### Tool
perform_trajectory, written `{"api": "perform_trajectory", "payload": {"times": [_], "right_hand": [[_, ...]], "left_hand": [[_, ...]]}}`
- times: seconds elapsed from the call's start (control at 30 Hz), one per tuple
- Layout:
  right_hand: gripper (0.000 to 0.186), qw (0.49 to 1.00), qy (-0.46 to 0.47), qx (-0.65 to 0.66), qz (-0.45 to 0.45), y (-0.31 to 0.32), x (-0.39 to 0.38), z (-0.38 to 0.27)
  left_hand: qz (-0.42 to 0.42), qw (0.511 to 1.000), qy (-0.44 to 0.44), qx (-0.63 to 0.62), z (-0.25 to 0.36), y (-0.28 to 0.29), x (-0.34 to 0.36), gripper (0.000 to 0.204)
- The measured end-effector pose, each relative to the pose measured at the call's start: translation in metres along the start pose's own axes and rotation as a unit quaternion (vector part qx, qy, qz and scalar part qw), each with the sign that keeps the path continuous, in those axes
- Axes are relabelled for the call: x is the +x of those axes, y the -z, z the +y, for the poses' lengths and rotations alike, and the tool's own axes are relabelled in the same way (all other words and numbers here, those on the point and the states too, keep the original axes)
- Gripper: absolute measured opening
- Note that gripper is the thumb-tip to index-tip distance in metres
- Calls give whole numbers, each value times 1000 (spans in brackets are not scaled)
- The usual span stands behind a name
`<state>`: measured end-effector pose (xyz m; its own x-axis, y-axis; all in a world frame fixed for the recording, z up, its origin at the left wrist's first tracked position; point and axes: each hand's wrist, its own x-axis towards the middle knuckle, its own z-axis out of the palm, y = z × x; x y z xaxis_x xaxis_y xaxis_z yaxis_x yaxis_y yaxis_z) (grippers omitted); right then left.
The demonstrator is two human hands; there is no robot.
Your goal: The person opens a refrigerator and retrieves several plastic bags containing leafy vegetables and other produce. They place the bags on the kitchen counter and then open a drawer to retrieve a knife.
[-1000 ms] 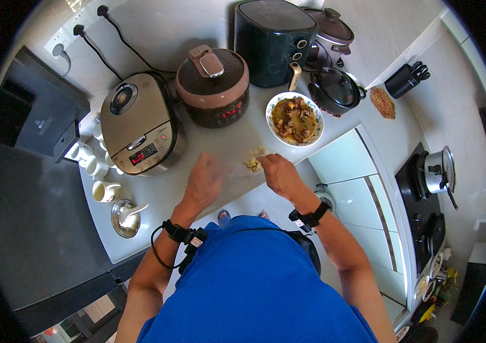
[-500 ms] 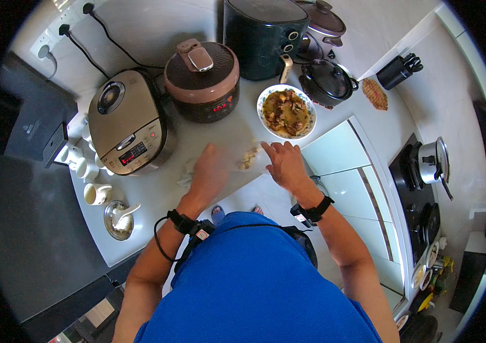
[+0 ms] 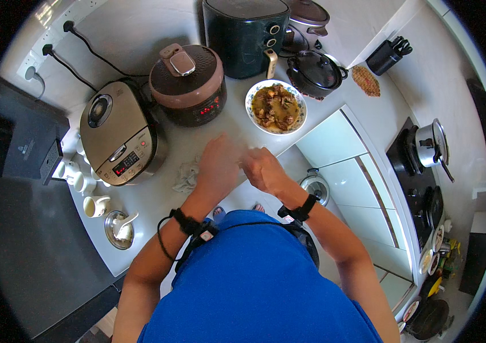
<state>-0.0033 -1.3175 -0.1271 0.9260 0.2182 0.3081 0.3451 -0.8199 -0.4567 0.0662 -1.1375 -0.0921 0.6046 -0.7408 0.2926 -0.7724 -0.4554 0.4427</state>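
My two hands meet above the counter's front edge. Motion smears my left hand point(image 3: 220, 163), so its fingers do not show clearly. Beside it, my right hand point(image 3: 263, 168) is closed, its fingers curled and pressed together toward the left hand. Whatever is between them is blurred and hidden by the fingers. A crumpled pale cloth point(image 3: 187, 176) lies on the counter just left of my left hand. Beyond my right hand stands a flower-rimmed white bowl point(image 3: 248, 110) holding a brown stew with chunks in broth.
A gold rice cooker point(image 3: 109, 117), a brown pressure cooker point(image 3: 186, 86) and a dark air fryer point(image 3: 243, 40) line the back. A black lidded pot point(image 3: 316, 71) is at right. White mugs point(image 3: 95, 206) and a metal bowl point(image 3: 118, 230) with a white spoon stand left.
My right hand has moved left and curled its fingers, now close to my left hand. The clear plastic bag with pale pieces between them no longer shows distinctly. The view has shifted slightly.
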Motion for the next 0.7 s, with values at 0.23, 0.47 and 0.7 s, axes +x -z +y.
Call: {"api": "perform_trajectory", "payload": {"times": [0.23,0.47,0.7], "right_hand": [[36,974,-106,-123,-157,-22,-24,20],[53,950,-152,-202,-183,-27,-28,33],[88,961,-170,-180,-120,-36,-24,32]], "left_hand": [[-135,969,176,113,-22,-36,-2,25],[-190,958,175,123,-53,-43,-25,48],[-174,957,214,91,-69,-55,-21,79]]}}
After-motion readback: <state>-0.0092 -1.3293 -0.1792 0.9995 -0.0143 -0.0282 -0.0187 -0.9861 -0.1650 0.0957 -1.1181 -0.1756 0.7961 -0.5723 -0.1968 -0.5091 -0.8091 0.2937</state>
